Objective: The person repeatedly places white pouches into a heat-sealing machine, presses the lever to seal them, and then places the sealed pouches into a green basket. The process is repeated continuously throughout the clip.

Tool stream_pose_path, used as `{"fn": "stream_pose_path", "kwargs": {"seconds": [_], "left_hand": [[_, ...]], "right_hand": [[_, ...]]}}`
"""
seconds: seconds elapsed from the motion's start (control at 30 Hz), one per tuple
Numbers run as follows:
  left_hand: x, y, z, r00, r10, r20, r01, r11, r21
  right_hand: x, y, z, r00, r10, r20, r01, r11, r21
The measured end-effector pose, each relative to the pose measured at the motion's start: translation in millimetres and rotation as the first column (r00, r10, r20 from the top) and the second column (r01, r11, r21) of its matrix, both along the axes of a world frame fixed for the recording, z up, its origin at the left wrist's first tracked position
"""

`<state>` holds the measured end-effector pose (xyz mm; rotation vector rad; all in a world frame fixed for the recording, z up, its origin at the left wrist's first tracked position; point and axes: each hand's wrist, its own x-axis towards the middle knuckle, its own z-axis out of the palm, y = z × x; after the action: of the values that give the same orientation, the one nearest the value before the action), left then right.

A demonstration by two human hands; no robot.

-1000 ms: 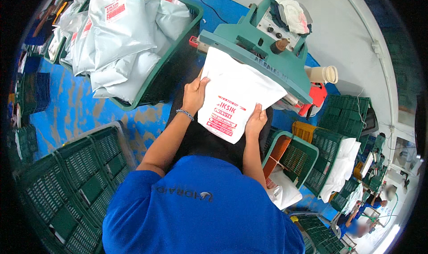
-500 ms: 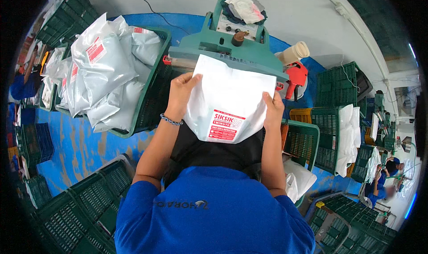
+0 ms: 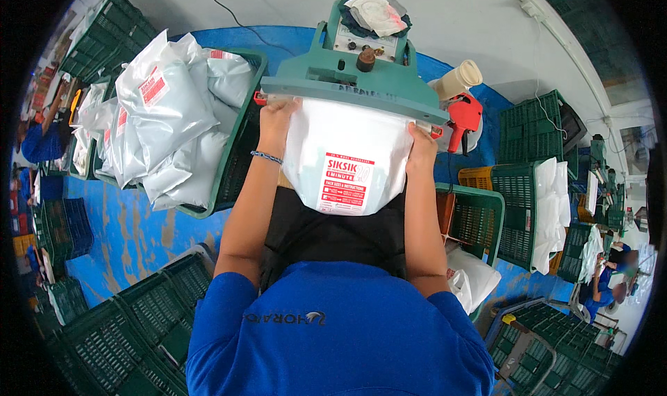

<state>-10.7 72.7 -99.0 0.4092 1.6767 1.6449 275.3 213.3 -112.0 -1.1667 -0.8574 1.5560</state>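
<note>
A white plastic bag with a red printed label hangs in front of me, its lower part bulging with contents I cannot see. My left hand pinches its upper left corner. At the right corner, my right hand grips the bag with fingers closed. The bag's top edge is hidden under the long bar of a green sealing machine; whether the bar presses on it I cannot tell. Both hands are close below the bar's ends.
Filled white bags are heaped in a green crate on the left. Right of the machine are a red handheld tool and a beige cup. Another green crate stands by my right arm. Crumpled cloth tops the machine.
Both hands have moved the bag forward, away from me. Its top edge, in front of the machine before, is now under the bar.
</note>
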Motion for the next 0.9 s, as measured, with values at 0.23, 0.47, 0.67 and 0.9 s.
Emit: {"fn": "stream_pose_path", "kwargs": {"seconds": [0.23,0.47,0.67,0.9], "left_hand": [[-5.2,0.9,10.5,0.994,-0.005,0.112,0.008,1.0,-0.028],[-3.0,-9.3,9.8,0.976,0.005,0.218,0.007,0.999,-0.052],[31.6,-67.1,26.8,0.945,-0.212,0.248,0.268,0.938,-0.219],[30.9,-32.8,53.1,0.996,-0.083,0.031,0.082,0.996,0.041]], "right_hand": [[-3.0,-3.5,-8.2,0.998,-0.059,0.027,0.06,0.998,-0.034],[2.1,-7.8,1.1,0.997,-0.006,0.074,0.012,0.997,-0.077],[40.8,-69.8,40.7,0.912,0.357,0.201,-0.255,0.878,-0.406],[12.5,-40.4,73.4,0.78,-0.012,0.626,-0.133,0.974,0.185]]}}
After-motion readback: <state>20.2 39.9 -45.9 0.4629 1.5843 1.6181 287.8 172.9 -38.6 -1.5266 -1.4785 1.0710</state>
